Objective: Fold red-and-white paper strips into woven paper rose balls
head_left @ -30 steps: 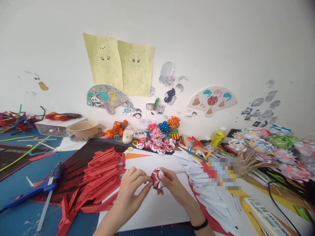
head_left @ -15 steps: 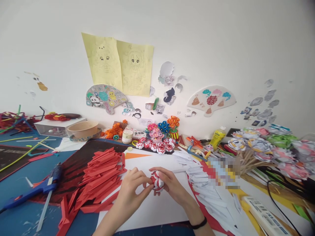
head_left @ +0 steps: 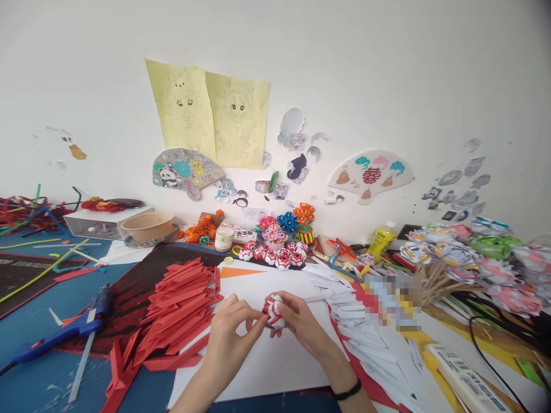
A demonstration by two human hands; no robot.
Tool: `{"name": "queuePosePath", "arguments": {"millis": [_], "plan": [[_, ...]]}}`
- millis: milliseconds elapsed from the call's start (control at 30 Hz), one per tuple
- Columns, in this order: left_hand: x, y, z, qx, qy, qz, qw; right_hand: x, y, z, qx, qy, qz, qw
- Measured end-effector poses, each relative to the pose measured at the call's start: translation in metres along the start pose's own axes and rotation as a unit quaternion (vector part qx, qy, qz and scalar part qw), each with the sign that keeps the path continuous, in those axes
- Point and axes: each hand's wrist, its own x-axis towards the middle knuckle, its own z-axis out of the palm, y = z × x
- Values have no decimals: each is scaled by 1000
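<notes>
A round red-and-white folded paper flower (head_left: 274, 311) is held up over a white paper sheet (head_left: 253, 373). Wrapped around its right side, the fingers of my right hand (head_left: 303, 324) grip it. My left hand (head_left: 236, 330) pinches at the flower's left edge with thumb and forefinger. Left of my hands lies a heap of folded red paper strips (head_left: 183, 310). To the right spreads a pile of folded white paper strips (head_left: 365, 344). Several finished red-and-white paper flowers (head_left: 282, 257) sit in a row behind the sheet.
A blue glue gun (head_left: 81, 327) with a glue stick lies at the left. A power strip (head_left: 469, 378) with a black cable is at the right front. Behind stand a yellow bottle (head_left: 381, 241), a small jar (head_left: 224, 238) and a beige bowl (head_left: 147, 226). Larger paper flowers (head_left: 460, 255) crowd the right.
The flower has turned in my hands and shows more white facing me. My left thumb and forefinger have closed together at its left edge. My right fingers have shifted over its top.
</notes>
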Motion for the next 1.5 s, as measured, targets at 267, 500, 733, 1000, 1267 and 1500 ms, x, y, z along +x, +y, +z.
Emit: {"name": "queuePosePath", "arguments": {"millis": [267,500,733,1000,1267,1500], "plan": [[4,-2,-8,49,-60,48,996,2,5,-4,-49,2,20,999],[-2,-1,0,85,-21,69,994,4,7,0,-78,25,16,996],[-4,-4,6,75,19,51,996,4,3,3,-59,30,0,998],[11,4,-13,-182,-124,-121,968,1,6,-4,12,-16,10,1000],[9,4,-10,-266,-154,-152,940,0,4,-5,48,-38,11,998],[9,4,-7,-251,-154,-165,941,0,6,-6,25,-25,6,999]]}}
